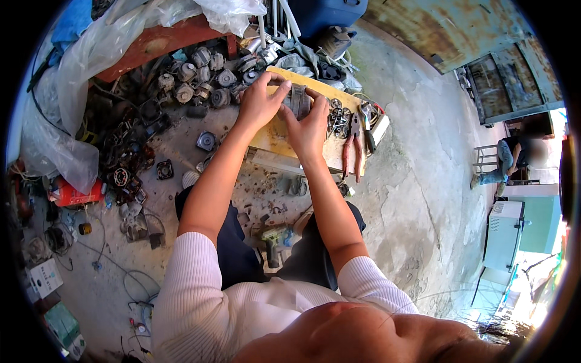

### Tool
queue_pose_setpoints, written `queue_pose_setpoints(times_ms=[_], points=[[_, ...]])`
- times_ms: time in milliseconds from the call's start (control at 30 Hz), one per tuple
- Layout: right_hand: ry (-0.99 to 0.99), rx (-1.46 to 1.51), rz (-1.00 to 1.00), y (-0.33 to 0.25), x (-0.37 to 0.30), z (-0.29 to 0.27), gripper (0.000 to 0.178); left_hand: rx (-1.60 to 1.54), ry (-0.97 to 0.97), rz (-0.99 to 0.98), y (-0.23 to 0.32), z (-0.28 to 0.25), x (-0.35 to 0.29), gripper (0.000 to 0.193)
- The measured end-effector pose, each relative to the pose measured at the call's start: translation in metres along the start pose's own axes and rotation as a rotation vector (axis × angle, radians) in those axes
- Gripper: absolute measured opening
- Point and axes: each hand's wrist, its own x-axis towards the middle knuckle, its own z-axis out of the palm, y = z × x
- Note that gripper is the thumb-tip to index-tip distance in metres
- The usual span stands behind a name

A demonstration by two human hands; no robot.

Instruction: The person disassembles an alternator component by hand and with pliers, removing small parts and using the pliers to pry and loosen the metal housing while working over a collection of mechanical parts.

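Note:
Over a low yellow work table (266, 140), my two hands grip a grey metal housing that looks like a small motor body (296, 101). My left hand (264, 104) is closed against its left side, thumb on the near edge. On the right side, my right hand (308, 126) clasps it between thumb and fingers. Just right of that hand lie several small round metal parts (339, 119). Beside them rest pliers with worn red handles (353, 144) and a second hand tool with dark handles (368, 126). My fingers hide part of the housing.
Used motors (184, 85) are heaped on the floor at far left, with dark wound parts (124, 175) nearer. A green power drill (274, 243) stands between my legs. A red container (75, 192) sits at left. Another person (514, 157) sits at far right, near pale cabinets (503, 233).

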Motion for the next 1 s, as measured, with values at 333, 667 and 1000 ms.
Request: queue_pose_setpoints(times_ms=[333, 667, 1000], points=[[-0.005, 0.018, 0.010, 0.000, -0.001, -0.001, 0.062, -0.291, -0.057, -0.020, -0.013, 0.003, 0.007, 0.041], [-0.012, 0.049, 0.019, 0.003, 0.000, -0.003, 0.064, -0.194, -0.041, -0.003, -0.009, 0.005, 0.011, 0.045], [-0.020, 0.043, 0.067, 0.000, 0.000, -0.007, 0.064, -0.243, -0.108, -0.027, -0.001, 0.003, 0.012, 0.041]])
